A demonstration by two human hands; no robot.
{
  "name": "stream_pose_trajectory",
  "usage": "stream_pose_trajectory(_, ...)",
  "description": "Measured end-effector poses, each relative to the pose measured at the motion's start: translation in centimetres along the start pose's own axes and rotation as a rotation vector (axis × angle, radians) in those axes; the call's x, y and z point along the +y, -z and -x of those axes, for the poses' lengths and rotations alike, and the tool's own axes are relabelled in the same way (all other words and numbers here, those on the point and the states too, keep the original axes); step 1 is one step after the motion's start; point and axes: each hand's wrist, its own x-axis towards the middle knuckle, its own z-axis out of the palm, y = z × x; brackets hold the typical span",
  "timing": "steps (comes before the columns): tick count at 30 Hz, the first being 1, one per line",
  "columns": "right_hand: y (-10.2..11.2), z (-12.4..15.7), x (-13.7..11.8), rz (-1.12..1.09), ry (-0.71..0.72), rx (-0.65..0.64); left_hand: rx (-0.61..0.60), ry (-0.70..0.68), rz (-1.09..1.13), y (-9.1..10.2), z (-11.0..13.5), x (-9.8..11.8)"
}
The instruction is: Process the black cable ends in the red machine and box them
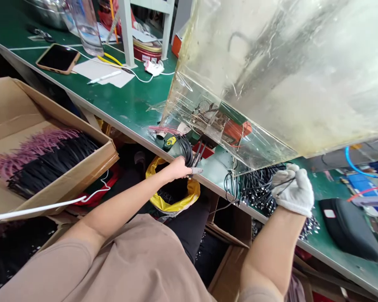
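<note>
My left hand [177, 168] is bare apart from a greyish cover on a fingertip. It is closed around a looped bundle of black cables [184, 147] at the bench's front edge, just before the machine's opening. Pinkish wire ends [164, 129] show beyond the bundle. My right hand [294, 191], in a white knitted glove, has its fingers curled over a thin black cable [284, 183]. Under and beside it lies a pile of black cables [258, 186] with silvery connector ends. The glove hides part of that pile.
A clear plastic guard [271, 75] covers the machine. Below the edge hangs a yellow-lined bin [193, 193]. At left stands a carton [103, 153] of pink-ended black cables. The green bench [126, 107] bears a phone [58, 58], a glass [90, 35] and a black case [349, 228].
</note>
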Motion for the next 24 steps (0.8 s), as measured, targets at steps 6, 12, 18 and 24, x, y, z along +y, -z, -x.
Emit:
stream_pose_trajectory(6, 0.1, 3.0, 1.3, -0.443, -0.318, -0.157, -0.120, -0.066, 0.099, -0.1, 2.1, 0.4)
stream_pose_trajectory(12, -2.2, 6.9, 1.2, -0.267, -0.335, -0.197, -0.151, -0.138, 0.159, 0.4, 3.0, 0.8)
stream_pose_trajectory(18, -3.6, 11.7, 1.9, 0.041, -0.181, -0.283, -0.209, -0.076, 0.253, 0.7, 4.7, -0.1)
stream_pose_trajectory(24, -5.9, 14.6, 3.8, 0.199, -0.087, -0.387, -0.184, -0.108, 0.240, 2.0, 4.9, -0.2)
